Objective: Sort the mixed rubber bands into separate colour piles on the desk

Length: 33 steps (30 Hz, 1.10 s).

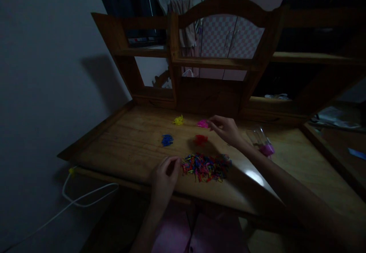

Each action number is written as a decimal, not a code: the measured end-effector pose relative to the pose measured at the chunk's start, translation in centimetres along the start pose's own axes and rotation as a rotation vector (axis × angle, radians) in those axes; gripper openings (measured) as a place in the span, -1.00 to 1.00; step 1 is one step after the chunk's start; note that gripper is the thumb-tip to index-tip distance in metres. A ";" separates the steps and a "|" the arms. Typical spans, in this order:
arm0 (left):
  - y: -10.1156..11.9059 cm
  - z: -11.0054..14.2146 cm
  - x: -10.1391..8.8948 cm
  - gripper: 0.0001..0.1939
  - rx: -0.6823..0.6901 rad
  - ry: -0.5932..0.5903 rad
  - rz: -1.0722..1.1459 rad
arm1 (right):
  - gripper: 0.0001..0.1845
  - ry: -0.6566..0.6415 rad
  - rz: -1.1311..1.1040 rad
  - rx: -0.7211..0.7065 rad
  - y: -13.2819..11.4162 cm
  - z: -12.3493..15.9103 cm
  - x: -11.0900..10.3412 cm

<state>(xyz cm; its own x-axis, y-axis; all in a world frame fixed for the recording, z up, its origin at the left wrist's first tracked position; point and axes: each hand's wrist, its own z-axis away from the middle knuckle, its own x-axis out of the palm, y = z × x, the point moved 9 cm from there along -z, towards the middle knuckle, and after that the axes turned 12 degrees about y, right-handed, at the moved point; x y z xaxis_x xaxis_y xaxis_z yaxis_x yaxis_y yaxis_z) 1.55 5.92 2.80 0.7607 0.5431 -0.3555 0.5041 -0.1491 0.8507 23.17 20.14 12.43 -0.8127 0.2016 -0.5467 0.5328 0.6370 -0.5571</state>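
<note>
A mixed heap of small, thin multicoloured pieces (pixel 206 167), perhaps paper clips, lies near the table's front edge. At its left edge is my left hand (pixel 165 176), thumb and fingertips pinched together; anything between them is too small to make out. My right hand (pixel 225 129) reaches over the table to a small pink pile (pixel 202 123), its fingertips closed at the pile's right side. Whatever they may hold is hidden. Separate little piles lie nearby: yellow pieces (pixel 178 120), blue pieces (pixel 167 140) and red pieces (pixel 201 139), the red ones below my right hand.
A clear container with a pink lid (pixel 267 149) lies on its side beyond my right forearm. The wooden table (pixel 122 138) has a shelf unit (pixel 211 62) along its back. A white cable (pixel 85 203) hangs at the left front.
</note>
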 end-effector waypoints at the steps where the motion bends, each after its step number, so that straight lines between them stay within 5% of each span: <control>1: -0.1 -0.1 -0.1 -0.83 0.029 -0.007 -0.031 | -0.74 -0.019 0.019 -0.003 0.2 1.4 -0.8; 8: -0.5 -0.7 0.1 -0.76 0.132 -0.189 -0.192 | -0.74 0.048 0.122 0.090 4.3 6.7 -3.5; 22: 0.6 -1.0 1.4 -0.89 0.215 -0.297 -0.270 | -0.75 0.018 0.172 0.073 4.2 7.3 -3.7; 28: 1.3 -1.7 1.2 -0.82 0.204 -0.241 -0.221 | -0.77 0.019 0.192 0.071 4.5 7.3 -3.5; 33: 2.3 -0.7 2.8 -0.90 0.260 -0.313 -0.264 | -0.74 0.029 0.184 0.076 4.0 7.3 -3.8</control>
<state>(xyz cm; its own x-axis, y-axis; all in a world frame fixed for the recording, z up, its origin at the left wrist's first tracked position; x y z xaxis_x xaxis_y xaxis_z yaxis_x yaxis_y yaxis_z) 4.58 7.73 4.07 0.6594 0.3213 -0.6797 0.7517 -0.2625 0.6051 30.09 16.51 7.66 -0.7060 0.3311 -0.6260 0.6881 0.5298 -0.4959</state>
